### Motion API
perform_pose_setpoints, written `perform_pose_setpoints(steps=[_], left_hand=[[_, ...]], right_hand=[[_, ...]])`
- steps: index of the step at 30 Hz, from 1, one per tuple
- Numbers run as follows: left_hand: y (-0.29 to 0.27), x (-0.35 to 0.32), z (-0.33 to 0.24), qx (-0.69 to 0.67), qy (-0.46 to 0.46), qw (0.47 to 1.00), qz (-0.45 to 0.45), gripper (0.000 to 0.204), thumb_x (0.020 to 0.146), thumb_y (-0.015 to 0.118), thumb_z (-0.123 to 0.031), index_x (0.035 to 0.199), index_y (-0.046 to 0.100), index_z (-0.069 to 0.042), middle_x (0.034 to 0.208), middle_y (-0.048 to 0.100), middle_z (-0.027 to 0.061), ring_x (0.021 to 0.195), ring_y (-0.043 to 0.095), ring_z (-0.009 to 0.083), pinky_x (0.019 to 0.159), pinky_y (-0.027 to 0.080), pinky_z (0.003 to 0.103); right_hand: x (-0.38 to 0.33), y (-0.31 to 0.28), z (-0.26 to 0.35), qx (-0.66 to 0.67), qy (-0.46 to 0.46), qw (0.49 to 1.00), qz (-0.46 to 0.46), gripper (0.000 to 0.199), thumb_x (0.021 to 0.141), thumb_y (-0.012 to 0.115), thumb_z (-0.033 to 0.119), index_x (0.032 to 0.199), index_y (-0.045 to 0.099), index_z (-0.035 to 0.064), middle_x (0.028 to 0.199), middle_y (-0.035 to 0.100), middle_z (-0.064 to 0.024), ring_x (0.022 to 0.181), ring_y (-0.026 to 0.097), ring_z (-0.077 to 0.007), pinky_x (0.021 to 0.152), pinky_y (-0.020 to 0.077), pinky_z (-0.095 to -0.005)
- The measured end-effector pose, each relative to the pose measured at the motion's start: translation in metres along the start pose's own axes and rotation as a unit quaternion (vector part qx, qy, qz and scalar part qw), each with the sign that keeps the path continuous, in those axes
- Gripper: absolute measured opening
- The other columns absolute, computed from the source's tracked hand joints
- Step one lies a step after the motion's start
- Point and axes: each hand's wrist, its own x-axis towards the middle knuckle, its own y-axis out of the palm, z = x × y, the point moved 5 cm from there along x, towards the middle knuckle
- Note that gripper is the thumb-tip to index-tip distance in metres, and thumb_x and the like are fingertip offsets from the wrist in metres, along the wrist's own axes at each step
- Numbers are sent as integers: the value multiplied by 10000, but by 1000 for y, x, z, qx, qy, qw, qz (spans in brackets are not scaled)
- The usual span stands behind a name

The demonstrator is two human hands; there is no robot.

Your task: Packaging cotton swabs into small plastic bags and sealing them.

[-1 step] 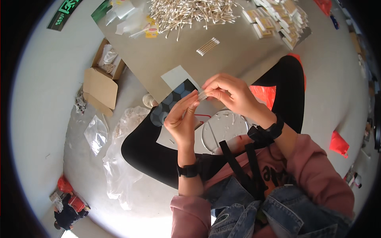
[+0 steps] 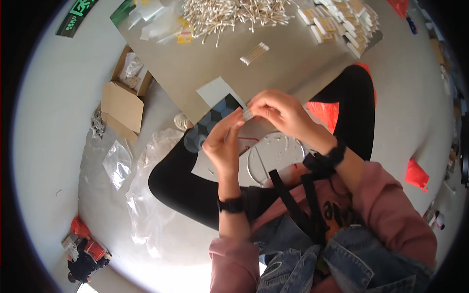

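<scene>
In front of me, above the table's near edge, my left hand (image 2: 223, 139) and my right hand (image 2: 281, 113) meet fingertip to fingertip. Both are closed on a small, pale bundle that looks like cotton swabs (image 2: 247, 115); fingers cover part of it. Farther off, a neat row of several cotton swabs (image 2: 254, 53) lies on the table (image 2: 195, 73). Behind that sits a big loose heap of cotton swabs (image 2: 234, 17). A white sheet (image 2: 213, 92) rests at the near edge, just beyond my left hand.
Small white boxes (image 2: 342, 27) are piled at the back right. Clear plastic bags (image 2: 156, 22) lie at the back left. An open cardboard box (image 2: 122, 105) stands on the floor at left, near plastic sheeting (image 2: 151, 205). Below my hands is a round stool (image 2: 276, 154).
</scene>
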Motion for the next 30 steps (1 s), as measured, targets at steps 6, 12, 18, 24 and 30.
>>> perform_pose_setpoints(steps=[6, 12, 18, 24, 30], left_hand=[[2, 6, 5, -47, -43, 998, 6, 135, 863, 727, -29, 991, 747, 11, 1063, 731, 126, 979, 671, 164, 901, 520, 301], [5, 5, 1, -80, -10, 997, 3, 133, 857, 732, -17, 988, 747, 2, 1080, 723, 118, 1012, 655, 167, 920, 509, 310], [14, 10, -5, -106, -10, 994, 16, 159, 814, 749, 38, 969, 750, -1, 1032, 708, 86, 1027, 647, 173, 891, 518, 304], [14, 7, -18, 67, 121, 990, 22, 188, 790, 742, 75, 965, 746, 4, 1001, 707, 100, 938, 662, 178, 839, 517, 291], [10, 8, -18, 108, 143, 983, -40, 161, 764, 768, 47, 913, 753, -12, 960, 724, 95, 886, 690, 191, 779, 546, 287]], right_hand=[[4, 4, -19, 153, 140, 977, 54, 85, 949, 623, 43, 1017, 658, 8, 1083, 675, -71, 887, 655, -108, 667, 535, -235], [0, 5, -12, 238, 249, 936, 71, 135, 945, 619, 53, 1064, 668, 12, 1103, 687, -42, 854, 667, -78, 592, 517, -215], [-3, 8, -18, 262, 219, 939, 41, 106, 936, 637, 45, 1026, 675, 3, 1122, 675, -64, 912, 675, -103, 607, 517, -212], [-2, 8, -16, 264, 183, 947, -21, 60, 930, 636, 26, 966, 678, 2, 1090, 681, -79, 884, 680, -125, 659, 539, -245], [6, 15, -7, 143, 162, 976, -22, 38, 922, 632, 12, 924, 654, -19, 940, 696, -77, 791, 667, -119, 694, 547, -273]])
